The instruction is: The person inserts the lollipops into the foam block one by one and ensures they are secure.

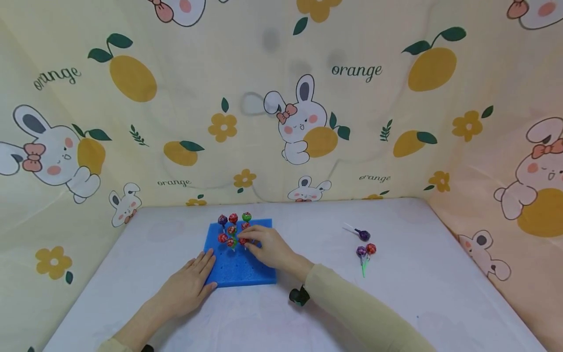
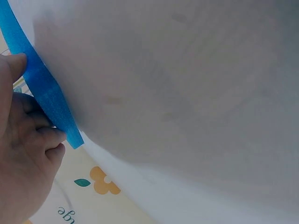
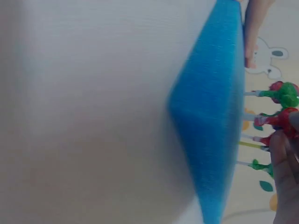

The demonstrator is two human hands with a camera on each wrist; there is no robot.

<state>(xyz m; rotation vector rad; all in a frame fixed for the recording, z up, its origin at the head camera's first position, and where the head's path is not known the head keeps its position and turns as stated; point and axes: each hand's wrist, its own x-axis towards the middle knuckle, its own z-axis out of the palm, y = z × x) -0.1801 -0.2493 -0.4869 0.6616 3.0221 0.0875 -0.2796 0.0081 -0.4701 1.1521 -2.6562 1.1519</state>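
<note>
A blue foam block (image 1: 250, 274) with small holes lies on the table, several wrapped lollipops standing upright in its back part. My left hand (image 1: 184, 288) rests against the block's left edge, fingers extended; the left wrist view shows its thumb and fingers (image 2: 51, 136) touching the foam's side. Over the block, my right hand (image 1: 270, 247) pinches the head of a red lollipop (image 3: 281, 121) between thumb and fingers. That lollipop's white stick meets the top of the foam in the right wrist view. A green lollipop (image 3: 286, 95) stands beside it. My right fingers partly hide the lollipops behind them.
Right of the block lie three loose lollipops: a dark purple one (image 1: 363, 235) with a clear stick, another purple one (image 1: 361, 251) and a red one (image 1: 371, 249) side by side. A patterned cloth (image 1: 246, 166) with rabbits and oranges walls in the white table (image 1: 334, 313).
</note>
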